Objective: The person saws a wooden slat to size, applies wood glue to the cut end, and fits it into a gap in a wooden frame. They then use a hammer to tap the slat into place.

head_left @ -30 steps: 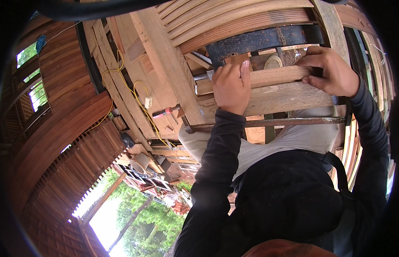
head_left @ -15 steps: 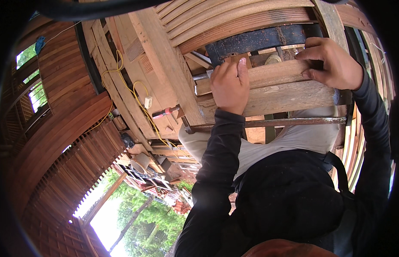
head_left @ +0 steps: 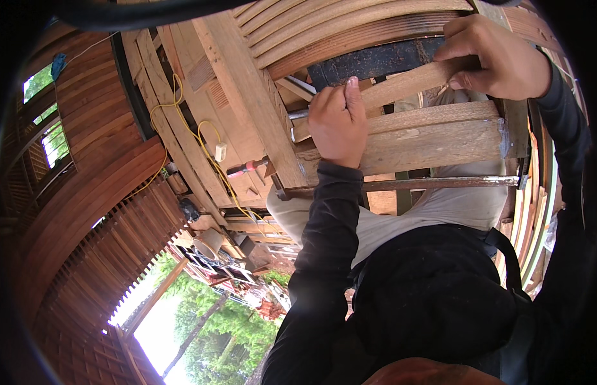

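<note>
My left hand (head_left: 339, 123) is closed around the left part of a loose wooden slat (head_left: 404, 85). My right hand (head_left: 497, 58) pinches the slat's right end between thumb and fingers. The slat slants over the gap in a louvered wooden frame, its right end higher than its left. Several slats (head_left: 350, 35) sit across the far part of this frame, between its left stile (head_left: 247, 102) and the right one. Nearer to me, another slat (head_left: 439, 117) lies along the wide bottom rail (head_left: 433, 144). My left fingertips are partly hidden.
A metal clamp bar (head_left: 439, 184) runs across the frame's near side, above my legs. A red-handled tool (head_left: 245, 168) and a yellow cord (head_left: 202, 138) lie on the boards at left. Beyond the gap is a dark metal piece (head_left: 382, 62).
My right hand has moved up and away, lifting the slat's right end off the slat beside the rail. My left hand has shifted slightly leftward and away, still holding on.
</note>
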`<state>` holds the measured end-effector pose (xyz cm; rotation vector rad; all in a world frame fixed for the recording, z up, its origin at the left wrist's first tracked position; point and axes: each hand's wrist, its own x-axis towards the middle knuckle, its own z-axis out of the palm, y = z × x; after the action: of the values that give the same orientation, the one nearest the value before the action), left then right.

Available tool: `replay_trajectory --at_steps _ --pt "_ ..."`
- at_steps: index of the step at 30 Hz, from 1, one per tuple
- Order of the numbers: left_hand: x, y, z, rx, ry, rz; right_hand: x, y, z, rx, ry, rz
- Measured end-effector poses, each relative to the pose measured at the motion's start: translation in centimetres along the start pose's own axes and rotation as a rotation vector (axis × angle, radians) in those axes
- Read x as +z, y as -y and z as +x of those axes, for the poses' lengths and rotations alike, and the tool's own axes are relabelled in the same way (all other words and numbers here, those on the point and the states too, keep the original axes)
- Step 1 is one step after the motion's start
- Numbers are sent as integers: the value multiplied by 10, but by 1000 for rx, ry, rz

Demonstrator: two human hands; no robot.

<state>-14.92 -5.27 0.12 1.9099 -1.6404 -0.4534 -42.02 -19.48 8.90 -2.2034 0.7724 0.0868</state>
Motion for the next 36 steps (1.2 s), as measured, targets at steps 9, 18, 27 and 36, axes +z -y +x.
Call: replay_trajectory --at_steps 9,18,27,36 --pt "2 0 -3 38 -22 -12 21 -10 -9 -95 -101 8" --pt "9 5 -4 25 124 55 59 -11 -27 -71 -192 -20" --pt "9 2 -1 5 173 95 65 -20 -24 -77 -182 72" --pt "4 -1 -1 -41 208 120 67 -15 -25 -51 -172 68"
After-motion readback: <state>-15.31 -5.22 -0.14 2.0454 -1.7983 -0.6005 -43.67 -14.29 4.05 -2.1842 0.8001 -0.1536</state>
